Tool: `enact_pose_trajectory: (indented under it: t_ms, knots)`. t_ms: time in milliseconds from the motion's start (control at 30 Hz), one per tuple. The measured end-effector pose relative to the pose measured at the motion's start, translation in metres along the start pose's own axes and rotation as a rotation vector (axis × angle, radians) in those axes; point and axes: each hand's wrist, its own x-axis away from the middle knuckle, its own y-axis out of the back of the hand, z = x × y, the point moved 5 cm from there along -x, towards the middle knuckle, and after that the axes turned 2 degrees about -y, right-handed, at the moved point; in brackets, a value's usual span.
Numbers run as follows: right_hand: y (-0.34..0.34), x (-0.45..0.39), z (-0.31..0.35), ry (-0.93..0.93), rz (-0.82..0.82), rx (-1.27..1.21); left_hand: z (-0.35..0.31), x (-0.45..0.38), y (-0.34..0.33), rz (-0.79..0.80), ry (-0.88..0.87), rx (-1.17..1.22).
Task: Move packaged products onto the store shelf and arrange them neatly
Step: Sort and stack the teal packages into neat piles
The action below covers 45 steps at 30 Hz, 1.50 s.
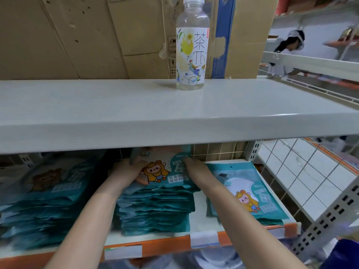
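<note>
Lower shelf [242, 232] carries three lots of teal pouches: a blurred left stack [44, 200], a tall middle stack [155, 206] of at least a dozen by its edges, and a low right pile [250, 191] of seemingly two or three. One bottle [192, 45] stands on the upper shelf [116, 105]. Left hand [126, 169] and right hand [194, 167] grip the top pouch [165, 169] by its sides over the middle stack; best to lower it flat, back edge first, then square the corners.
</note>
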Motion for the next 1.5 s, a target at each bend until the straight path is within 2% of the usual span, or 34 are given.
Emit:
enact_pose_trajectory:
  t_ms: [100, 267, 367, 433, 533, 600, 667, 733, 833, 900, 1033, 1067, 1167, 1267, 1400, 1500]
  knots:
    - [-0.009, 0.001, -0.001, -0.027, 0.071, -0.133, 0.002, 0.002, -0.006, 0.078, 0.007, 0.087]
    - [-0.014, -0.005, -0.007, -0.063, 0.079, -0.239, 0.004, -0.001, -0.005, 0.068, 0.000, 0.180]
    - [-0.005, -0.003, -0.011, -0.059, 0.068, -0.273, 0.001, -0.003, -0.002, -0.002, -0.015, 0.069]
    - [0.007, 0.000, -0.018, -0.018, 0.026, -0.302, -0.010, -0.002, 0.004, -0.079, -0.070, -0.094]
    - [0.035, -0.001, -0.040, 0.007, -0.134, -0.269, -0.036, 0.003, 0.001, -0.189, -0.192, -0.338]
    - [0.058, -0.008, -0.066, -0.039, -0.238, -0.197, -0.065, 0.025, -0.019, -0.211, -0.311, -0.387]
    - [0.083, -0.012, -0.093, -0.090, -0.320, -0.123, -0.090, 0.043, -0.052, -0.163, -0.405, -0.422]
    - [0.105, -0.013, -0.119, -0.137, -0.363, -0.065, -0.100, 0.046, -0.091, -0.077, -0.471, -0.352]
    - [0.130, -0.013, -0.162, -0.243, -0.394, 0.044, -0.099, 0.039, -0.159, 0.070, -0.490, -0.306]
    - [0.143, -0.012, -0.188, -0.337, -0.408, 0.135, -0.086, 0.035, -0.204, 0.166, -0.430, -0.297]
    - [0.150, -0.007, -0.223, -0.429, -0.338, 0.189, -0.030, 0.013, -0.259, 0.236, -0.096, -0.294]
    - [0.147, -0.007, -0.226, -0.426, -0.311, 0.180, -0.019, 0.008, -0.266, 0.253, -0.008, -0.221]
    - [0.137, -0.009, -0.230, -0.382, -0.271, 0.155, -0.006, 0.003, -0.277, 0.274, 0.171, 0.225]
    - [0.138, -0.013, -0.229, -0.385, -0.268, 0.014, -0.007, -0.003, -0.282, 0.256, 0.233, 0.463]
    - [0.140, -0.012, -0.236, -0.498, -0.192, -0.258, -0.003, 0.000, -0.284, 0.249, 0.280, 0.454]
    - [0.136, -0.008, -0.239, -0.520, -0.128, -0.356, -0.001, 0.005, -0.289, 0.284, 0.262, 0.429]
